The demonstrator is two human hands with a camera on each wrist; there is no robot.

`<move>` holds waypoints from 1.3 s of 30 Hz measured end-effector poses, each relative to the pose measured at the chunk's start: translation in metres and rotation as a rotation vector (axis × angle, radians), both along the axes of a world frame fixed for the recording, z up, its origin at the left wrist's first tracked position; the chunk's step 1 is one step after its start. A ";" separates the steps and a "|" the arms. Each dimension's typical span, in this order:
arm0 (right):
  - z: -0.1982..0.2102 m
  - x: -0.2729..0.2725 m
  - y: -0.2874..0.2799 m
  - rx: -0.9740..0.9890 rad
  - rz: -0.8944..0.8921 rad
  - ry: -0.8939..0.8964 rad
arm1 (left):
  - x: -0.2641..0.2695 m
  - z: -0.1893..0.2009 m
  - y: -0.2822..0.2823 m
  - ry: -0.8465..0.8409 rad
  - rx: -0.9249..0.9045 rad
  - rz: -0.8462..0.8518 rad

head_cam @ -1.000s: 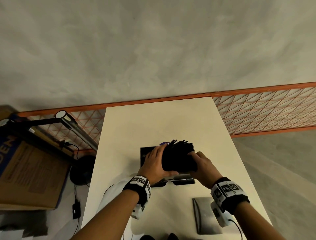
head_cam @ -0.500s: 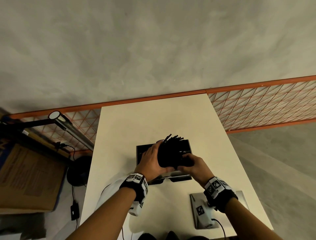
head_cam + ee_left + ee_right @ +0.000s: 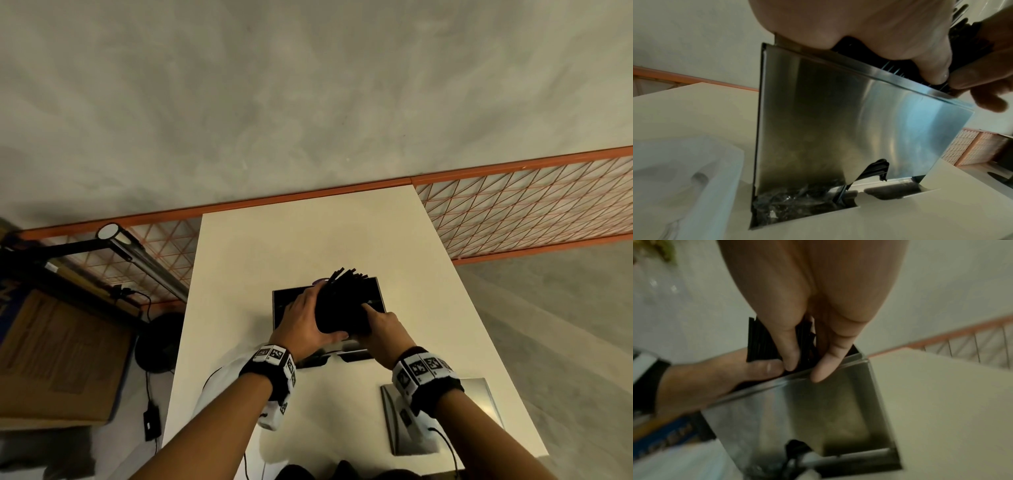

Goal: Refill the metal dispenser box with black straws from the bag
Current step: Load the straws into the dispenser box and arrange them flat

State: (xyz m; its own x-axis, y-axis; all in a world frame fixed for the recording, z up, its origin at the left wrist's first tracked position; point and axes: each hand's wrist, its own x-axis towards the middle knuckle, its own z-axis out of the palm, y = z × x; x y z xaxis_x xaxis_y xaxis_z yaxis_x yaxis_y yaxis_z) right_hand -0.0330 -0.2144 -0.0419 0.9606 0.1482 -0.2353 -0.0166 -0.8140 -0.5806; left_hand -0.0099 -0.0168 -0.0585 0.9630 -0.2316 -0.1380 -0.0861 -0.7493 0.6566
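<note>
A thick bundle of black straws (image 3: 342,303) stands tilted over the open top of the metal dispenser box (image 3: 284,301) on the white table (image 3: 274,240). My left hand (image 3: 303,322) grips the bundle from the left, thumb under its near end. My right hand (image 3: 380,325) holds it from the right. In the left wrist view the box's shiny front wall (image 3: 838,121) fills the frame, my left hand's thumb (image 3: 931,71) at its top rim. In the right wrist view my right hand's fingers (image 3: 789,353) press the straws (image 3: 760,340) at the box's rim (image 3: 789,378).
The box's metal lid (image 3: 479,401) lies flat at the near right of the table. A white plastic bag (image 3: 219,394) lies at the near left. An orange wire fence (image 3: 513,209) runs behind the table. A cardboard box (image 3: 61,356) and a lamp (image 3: 137,253) stand left.
Both hands have pushed the bundle of straws lower and tilted it to the left over the box. The right hand slid further along the bundle.
</note>
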 end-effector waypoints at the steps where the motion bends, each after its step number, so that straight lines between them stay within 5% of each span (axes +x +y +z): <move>1: 0.001 0.003 0.001 0.003 -0.037 0.031 | 0.000 0.000 0.000 0.002 -0.001 0.001; 6: 0.004 0.013 0.003 0.015 -0.100 0.185 | 0.001 -0.003 0.001 0.002 -0.007 0.005; 9: 0.009 0.015 0.003 0.216 -0.128 0.260 | 0.001 -0.003 0.001 -0.001 -0.014 0.009; 14: 0.011 0.019 -0.005 0.282 -0.172 0.152 | 0.003 -0.002 0.003 -0.016 -0.060 0.026; 20: 0.022 0.025 -0.009 0.922 -0.500 0.275 | 0.005 -0.007 0.003 -0.073 -0.057 0.036; 24: 0.025 0.025 -0.008 1.138 -0.640 0.339 | 0.007 -0.006 0.003 -0.118 0.019 -0.018; 31: 0.016 0.024 0.001 1.312 -0.896 0.383 | 0.011 -0.004 0.000 -0.152 0.112 -0.062; 39: 0.009 0.014 0.022 1.303 -0.956 0.431 | 0.014 0.001 -0.002 -0.088 0.089 -0.145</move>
